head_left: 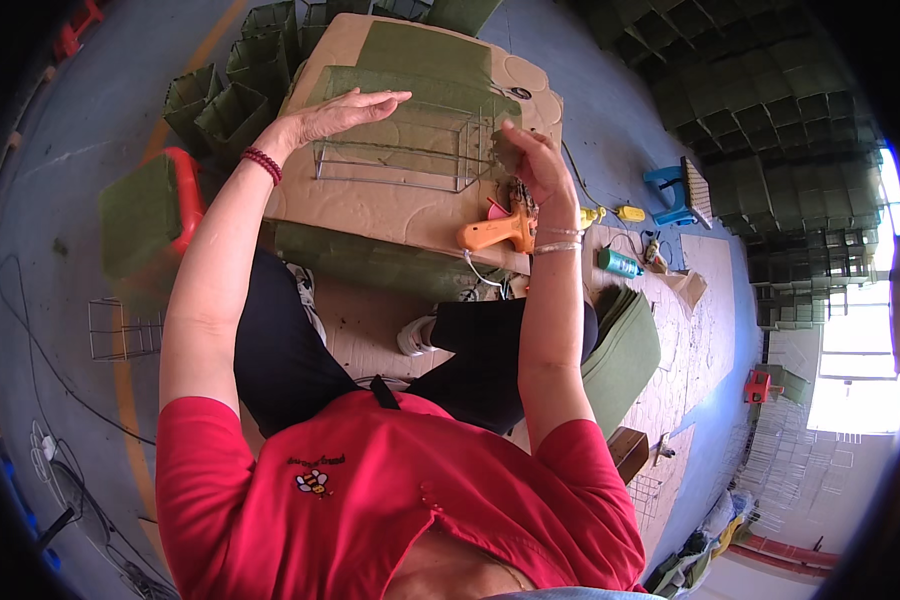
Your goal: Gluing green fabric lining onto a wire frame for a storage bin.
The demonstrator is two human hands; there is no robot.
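Red short-sleeved shirt (390,500) fills the lower frame, both bare forearms reaching up from it to a tan cardboard-covered surface (390,215). On that surface lies a rectangular wire-frame cage (400,150) over a flat dark green felt sheet (410,95), near the surface's far middle. The left hand (335,112) lies flat and released, fingers spread, pressing the felt at the cage's upper left edge. The right hand (532,160) pinches the felt at the cage's right end. Just below it, at the surface's near edge, rests an orange hot glue gun (498,232). More folded green felt pieces (625,350) are stacked to the right, green felt-lined boxes (235,85) crowd the far left, and open blue floor (80,150) lies left.
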